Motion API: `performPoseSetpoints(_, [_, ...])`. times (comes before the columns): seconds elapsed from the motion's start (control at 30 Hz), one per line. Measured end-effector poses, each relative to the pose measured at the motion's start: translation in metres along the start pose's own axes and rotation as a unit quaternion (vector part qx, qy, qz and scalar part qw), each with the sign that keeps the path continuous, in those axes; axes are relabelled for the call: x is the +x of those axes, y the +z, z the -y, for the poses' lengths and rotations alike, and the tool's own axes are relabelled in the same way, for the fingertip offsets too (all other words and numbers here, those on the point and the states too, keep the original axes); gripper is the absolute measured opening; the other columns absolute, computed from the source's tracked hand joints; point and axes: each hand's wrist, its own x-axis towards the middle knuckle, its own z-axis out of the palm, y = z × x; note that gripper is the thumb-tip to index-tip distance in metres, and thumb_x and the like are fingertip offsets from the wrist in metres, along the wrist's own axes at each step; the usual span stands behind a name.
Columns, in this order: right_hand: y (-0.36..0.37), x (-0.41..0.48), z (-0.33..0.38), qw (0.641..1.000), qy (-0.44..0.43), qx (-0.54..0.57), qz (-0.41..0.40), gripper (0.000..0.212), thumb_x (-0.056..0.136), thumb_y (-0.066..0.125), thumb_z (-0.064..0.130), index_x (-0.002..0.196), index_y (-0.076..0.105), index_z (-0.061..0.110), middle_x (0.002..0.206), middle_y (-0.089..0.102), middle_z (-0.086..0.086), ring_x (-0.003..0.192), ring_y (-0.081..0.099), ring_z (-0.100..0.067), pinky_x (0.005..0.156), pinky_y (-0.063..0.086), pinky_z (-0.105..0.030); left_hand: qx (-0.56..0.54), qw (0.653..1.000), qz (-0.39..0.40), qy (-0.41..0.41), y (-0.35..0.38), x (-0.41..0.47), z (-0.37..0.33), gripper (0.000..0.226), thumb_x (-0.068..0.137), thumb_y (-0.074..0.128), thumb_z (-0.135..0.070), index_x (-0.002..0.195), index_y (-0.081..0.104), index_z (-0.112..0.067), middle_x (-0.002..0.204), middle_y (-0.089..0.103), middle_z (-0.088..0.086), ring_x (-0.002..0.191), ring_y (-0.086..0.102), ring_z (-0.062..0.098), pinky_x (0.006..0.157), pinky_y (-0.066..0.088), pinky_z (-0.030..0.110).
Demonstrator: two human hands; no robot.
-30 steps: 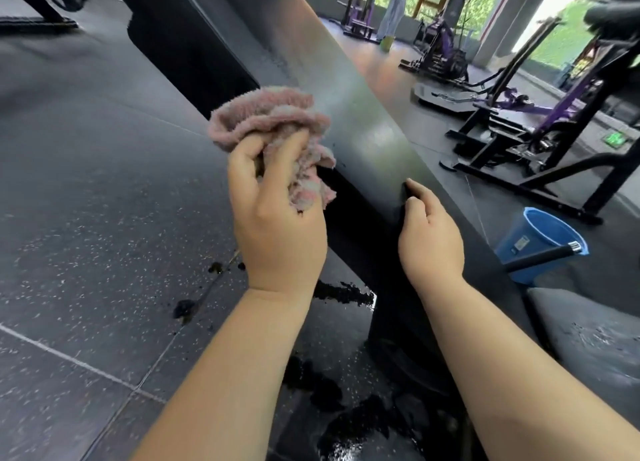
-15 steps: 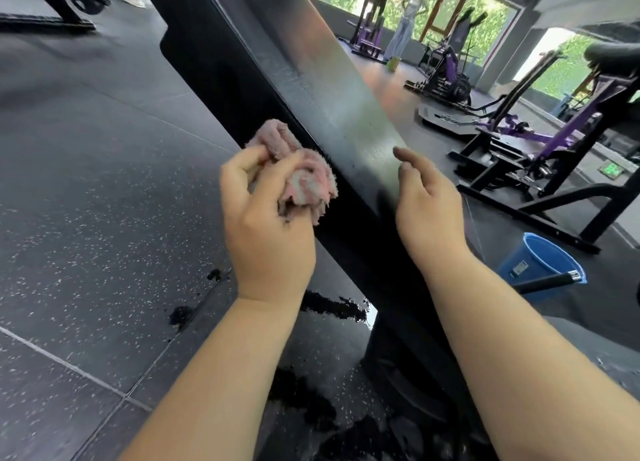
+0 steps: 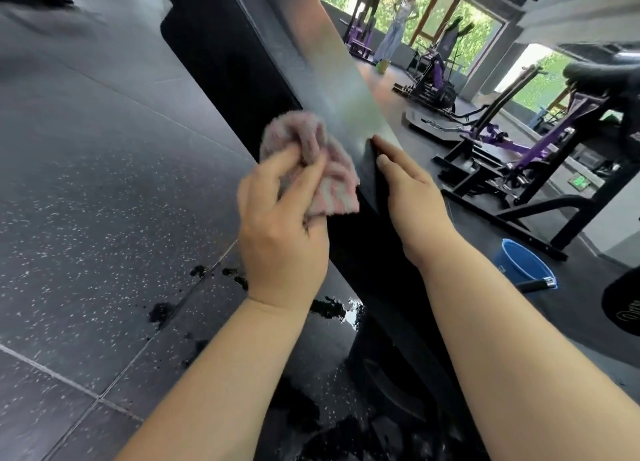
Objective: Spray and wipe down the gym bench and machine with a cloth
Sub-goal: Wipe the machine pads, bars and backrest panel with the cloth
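Note:
A long black padded bench slants from the upper middle down to the lower right. My left hand grips a bunched pink cloth and holds it against the bench's left edge. My right hand lies on the top of the pad just right of the cloth, fingers straight and together. The bench's glossy top reflects the windows.
Wet dark patches spot the speckled rubber floor under the bench. A blue bucket with a black handle stands at right. Purple and black machines fill the right side. A person stands far back by the windows.
My left hand pulled the cloth down, then brought it right against the bench edge beside my right hand. My right hand's fingers straightened on the pad. The view tilted up.

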Motion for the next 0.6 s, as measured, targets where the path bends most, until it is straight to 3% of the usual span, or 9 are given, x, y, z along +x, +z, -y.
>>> performPoseSetpoints(0.2, [0.000, -0.004, 0.001, 1.000, 0.000, -0.006, -0.004, 0.033, 0.102, 0.049, 0.021, 0.130, 0.062, 0.032, 0.133, 0.057, 0.020, 0.124, 0.048, 0.007, 0.108, 0.031, -0.013, -0.031, 0.991, 0.129, -0.009, 0.009, -0.083, 0.007, 0.032, 0.085, 0.055, -0.003, 0.109, 0.074, -0.010, 0.114, 0.052, -0.007, 0.098, 0.055, 0.020, 0.082, 0.050, 0.027])
performPoseSetpoints(0.23, [-0.001, -0.005, 0.001, 1.000, -0.001, -0.008, -0.008, 0.033, 0.102, 0.048, 0.022, 0.131, 0.061, 0.032, 0.134, 0.057, 0.020, 0.124, 0.047, 0.007, 0.107, 0.031, -0.012, -0.053, 0.992, 0.111, -0.030, 0.007, -0.077, 0.004, 0.033, 0.084, 0.057, 0.003, 0.108, 0.074, -0.011, 0.115, 0.053, -0.006, 0.101, 0.057, 0.020, 0.084, 0.052, 0.028])
performPoseSetpoints(0.3, [0.000, -0.005, 0.000, 1.000, -0.009, -0.021, -0.008, 0.034, 0.102, 0.047, 0.023, 0.131, 0.061, 0.033, 0.134, 0.056, 0.020, 0.125, 0.047, 0.006, 0.107, 0.030, -0.013, -0.111, 0.982, 0.000, -0.154, -0.005, -0.046, -0.002, 0.037, 0.084, 0.061, 0.009, 0.105, 0.072, -0.019, 0.117, 0.056, -0.002, 0.105, 0.060, 0.016, 0.089, 0.053, 0.024])
performPoseSetpoints(0.37, [0.001, -0.005, -0.001, 0.999, -0.011, -0.026, -0.015, 0.034, 0.102, 0.047, 0.024, 0.130, 0.061, 0.035, 0.135, 0.056, 0.021, 0.126, 0.047, 0.005, 0.110, 0.031, -0.016, -0.141, 0.941, -0.120, -0.283, -0.017, 0.003, -0.003, 0.043, 0.089, 0.059, 0.004, 0.107, 0.063, -0.034, 0.121, 0.060, 0.004, 0.104, 0.060, 0.008, 0.090, 0.048, 0.013])
performPoseSetpoints(0.5, [0.002, -0.003, -0.004, 0.999, -0.012, -0.032, -0.027, 0.033, 0.101, 0.047, 0.026, 0.128, 0.062, 0.037, 0.133, 0.058, 0.022, 0.126, 0.049, 0.003, 0.115, 0.033, -0.027, -0.306, 0.880, -0.064, -0.356, -0.007, 0.035, -0.013, 0.040, 0.096, 0.049, -0.017, 0.135, 0.056, -0.024, 0.129, 0.061, 0.006, 0.111, 0.064, 0.013, 0.091, 0.054, 0.025])
performPoseSetpoints(0.6, [0.003, -0.004, -0.004, 0.999, -0.014, -0.039, -0.035, 0.033, 0.101, 0.046, 0.027, 0.125, 0.063, 0.040, 0.132, 0.059, 0.021, 0.125, 0.050, 0.002, 0.114, 0.035, -0.028, -0.310, 0.862, -0.058, -0.398, 0.007, -0.002, -0.029, 0.038, 0.095, 0.048, -0.029, 0.131, 0.057, -0.035, 0.130, 0.062, 0.001, 0.120, 0.060, 0.012, 0.099, 0.051, 0.034])
